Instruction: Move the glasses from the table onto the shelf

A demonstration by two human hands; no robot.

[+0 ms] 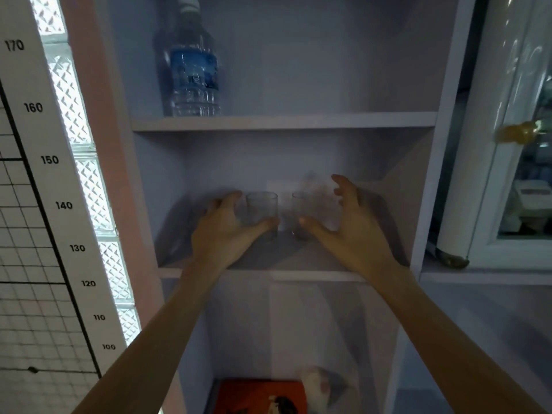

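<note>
Carefully, our left hand [227,231] grips the left clear glass tumbler [262,204]; our right hand [352,228] spreads round the right tumbler [300,204], its grip unclear. Light, slick, brittle: we'd hold them mid-wall.

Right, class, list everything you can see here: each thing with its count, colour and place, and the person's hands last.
shelf unit: one, pale lilac, centre
left glass: one, clear, its middle level
right glass: one, clear, blurred, beside the left glass
water bottle: one, clear with blue label, upper level, left
flat item: one, orange, bottom level
height chart: one, white with black numbers, far left
glass blocks: several, clear, beside the chart
cabinet door: one, white, right
left hand: one, curled round the left glass
right hand: one, thumb at the right glass, fingers spread, grip unclear
</note>
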